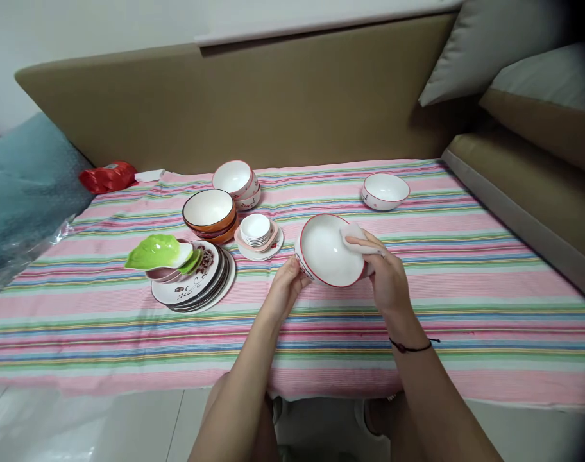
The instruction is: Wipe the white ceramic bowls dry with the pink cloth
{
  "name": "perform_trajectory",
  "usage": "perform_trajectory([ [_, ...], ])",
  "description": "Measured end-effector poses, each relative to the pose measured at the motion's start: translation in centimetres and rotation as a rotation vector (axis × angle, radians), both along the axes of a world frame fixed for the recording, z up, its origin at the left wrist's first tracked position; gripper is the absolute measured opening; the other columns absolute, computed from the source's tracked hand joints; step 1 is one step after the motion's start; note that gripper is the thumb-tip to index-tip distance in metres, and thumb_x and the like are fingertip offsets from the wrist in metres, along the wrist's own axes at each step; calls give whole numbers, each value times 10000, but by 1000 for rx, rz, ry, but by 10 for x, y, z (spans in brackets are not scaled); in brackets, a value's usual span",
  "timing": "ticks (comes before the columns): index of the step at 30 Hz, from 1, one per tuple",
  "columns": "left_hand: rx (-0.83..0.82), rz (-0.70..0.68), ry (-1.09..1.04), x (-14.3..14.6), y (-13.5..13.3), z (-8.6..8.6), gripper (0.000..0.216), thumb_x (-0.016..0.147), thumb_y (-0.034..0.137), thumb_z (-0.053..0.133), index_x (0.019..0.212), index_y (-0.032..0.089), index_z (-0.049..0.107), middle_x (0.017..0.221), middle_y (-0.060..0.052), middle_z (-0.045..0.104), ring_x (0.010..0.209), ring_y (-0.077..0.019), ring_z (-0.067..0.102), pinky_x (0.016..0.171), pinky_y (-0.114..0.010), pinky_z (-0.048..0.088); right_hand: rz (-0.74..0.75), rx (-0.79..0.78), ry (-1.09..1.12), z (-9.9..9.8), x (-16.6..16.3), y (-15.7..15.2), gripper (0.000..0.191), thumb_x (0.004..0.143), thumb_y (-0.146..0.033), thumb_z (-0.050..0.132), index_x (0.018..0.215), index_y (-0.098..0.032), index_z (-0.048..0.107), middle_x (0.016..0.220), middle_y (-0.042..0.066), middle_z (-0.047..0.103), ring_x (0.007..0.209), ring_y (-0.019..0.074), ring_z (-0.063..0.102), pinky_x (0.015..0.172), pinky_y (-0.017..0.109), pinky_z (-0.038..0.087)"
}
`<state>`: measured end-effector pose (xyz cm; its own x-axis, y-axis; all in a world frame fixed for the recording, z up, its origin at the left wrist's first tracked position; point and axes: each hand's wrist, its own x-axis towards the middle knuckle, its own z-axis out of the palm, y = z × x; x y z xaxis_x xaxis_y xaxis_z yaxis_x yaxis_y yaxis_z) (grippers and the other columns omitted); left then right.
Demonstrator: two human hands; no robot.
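A white bowl with a red rim (328, 253) is tilted toward me above the striped cloth. My left hand (288, 282) grips its left side, thumb near the rim and fingers beneath. At the bowl's right rim, my right hand (386, 269) pinches a white cloth or tissue (353, 236) against the inner wall; its exact kind is unclear. Behind and to the right, a similar white bowl (385, 191) stands upright. Left of my left hand, small white dishes (255, 228) are stacked in a pink dish on a white saucer (260, 255).
At left are stacked plates (191, 292) topped by green leaf-shaped dishes (158, 251), brown bowls (210, 215) and more red-rimmed bowls (233, 179). A red packet (108, 177) lies at the back left. A sofa backrest (297, 96) and cushions (508, 51) border the striped cloth (446, 282).
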<state>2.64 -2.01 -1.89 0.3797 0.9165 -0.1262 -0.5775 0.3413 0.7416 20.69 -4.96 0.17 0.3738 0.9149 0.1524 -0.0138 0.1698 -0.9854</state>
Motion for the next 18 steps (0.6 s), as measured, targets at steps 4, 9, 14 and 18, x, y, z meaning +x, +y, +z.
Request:
perform_trajectory([
  [4, -89, -62, 21, -2, 0, -1, 417, 849, 502, 636, 1146, 213, 682, 1117, -83, 726, 1114, -274, 642, 912, -367, 526, 107, 5, -66, 12, 15, -3, 287, 800, -217, 525, 906, -282, 784, 1337, -20, 620, 1275, 284, 514, 1079, 445, 385],
  [9, -132, -115, 73, 9, -1, -9, 544, 877, 607, 521, 1269, 245, 629, 1177, -75, 716, 1173, -300, 615, 955, -399, 507, 141, 43, -66, 9, 17, -3, 266, 789, -211, 537, 842, -277, 790, 1221, -12, 692, 1264, 265, 529, 1102, 416, 360],
  [14, -193, -160, 150, 11, -2, -13, 655, 879, 701, 395, 1285, 236, 614, 1162, -90, 720, 1139, -291, 632, 953, -417, 501, 43, -79, 17, 7, 5, 2, 227, 765, -231, 558, 743, -267, 781, 1045, 4, 753, 1162, 272, 606, 1013, 404, 447],
  [18, -225, -272, 93, 7, -3, -7, 795, 854, 756, 343, 1136, 100, 692, 1081, -186, 726, 1087, -317, 647, 935, -431, 502, -52, -113, 81, 4, 8, 6, 211, 746, -236, 582, 787, -250, 789, 1084, 16, 750, 1183, 285, 600, 1015, 408, 448],
])
